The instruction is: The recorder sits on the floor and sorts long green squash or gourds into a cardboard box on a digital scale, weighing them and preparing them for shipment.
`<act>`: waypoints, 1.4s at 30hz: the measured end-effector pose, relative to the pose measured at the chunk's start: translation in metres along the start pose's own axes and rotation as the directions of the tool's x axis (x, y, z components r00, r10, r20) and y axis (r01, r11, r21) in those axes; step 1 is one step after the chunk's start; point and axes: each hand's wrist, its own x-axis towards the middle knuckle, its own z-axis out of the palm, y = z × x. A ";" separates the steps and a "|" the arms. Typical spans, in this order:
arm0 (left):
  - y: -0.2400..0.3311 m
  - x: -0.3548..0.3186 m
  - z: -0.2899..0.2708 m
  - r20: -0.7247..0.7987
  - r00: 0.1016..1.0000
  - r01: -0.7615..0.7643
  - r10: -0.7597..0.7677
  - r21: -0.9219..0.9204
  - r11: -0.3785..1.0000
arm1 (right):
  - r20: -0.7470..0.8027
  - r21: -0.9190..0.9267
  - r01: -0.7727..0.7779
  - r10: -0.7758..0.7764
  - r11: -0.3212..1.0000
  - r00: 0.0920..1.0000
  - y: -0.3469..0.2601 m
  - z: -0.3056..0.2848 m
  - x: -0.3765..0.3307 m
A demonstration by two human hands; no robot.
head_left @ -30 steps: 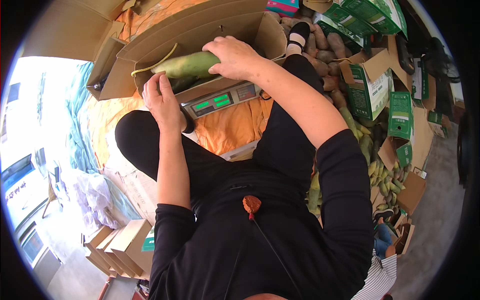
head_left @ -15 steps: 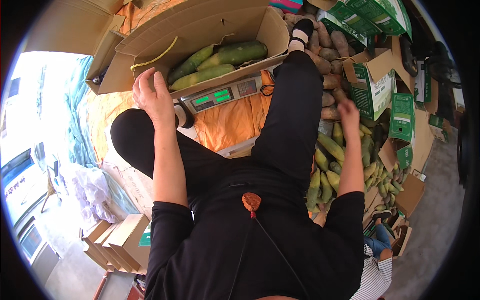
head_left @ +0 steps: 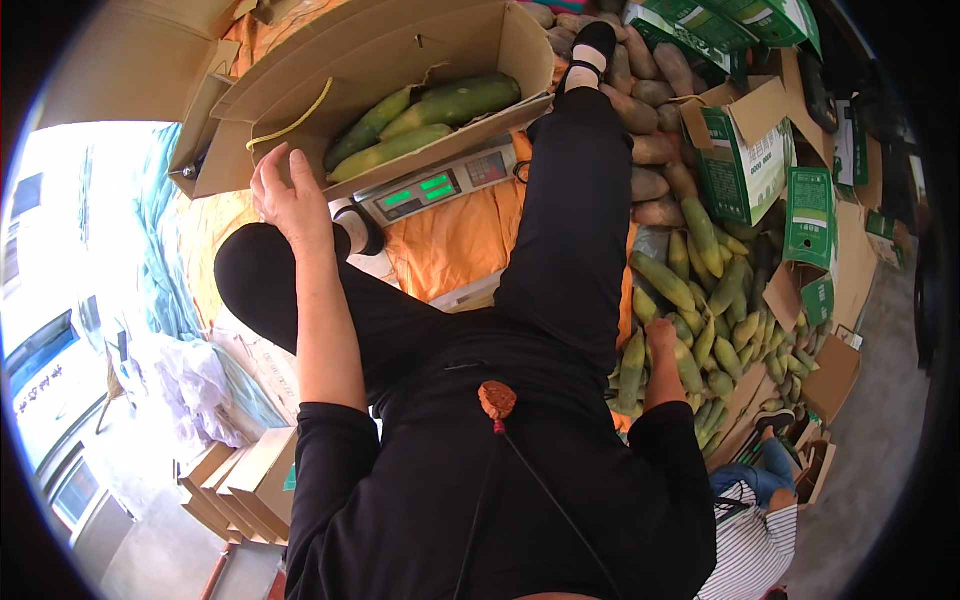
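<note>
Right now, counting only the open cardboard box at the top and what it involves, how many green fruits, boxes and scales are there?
long green fruits lying in the box: 3
open cardboard box: 1
weighing scale under the box: 1
Total: 5

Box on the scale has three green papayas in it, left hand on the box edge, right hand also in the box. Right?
Not quite. The head view shows the right hand down at the papaya pile on the ground, not in the cardboard box. The left hand is on the box edge; the scale and three papayas are right.
</note>
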 end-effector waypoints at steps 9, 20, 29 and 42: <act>0.018 0.004 -0.007 0.031 0.996 0.088 -0.085 -0.139 0.986 | 0.258 -0.667 0.510 -0.474 0.543 0.842 0.025 0.027 0.035; 0.036 0.059 -0.062 0.286 0.948 0.261 -0.137 -0.457 0.850 | -0.142 0.729 0.342 -0.358 0.593 0.923 -0.224 -0.177 0.056; -0.047 0.111 -0.074 0.628 0.752 0.117 -0.201 0.174 0.978 | -0.192 0.304 0.759 -0.743 0.576 0.640 -0.434 -0.299 0.002; -0.069 0.126 -0.013 0.853 0.461 -0.012 -0.247 0.284 0.959 | 0.086 -0.056 0.570 -0.564 0.820 0.821 -0.507 -0.252 0.024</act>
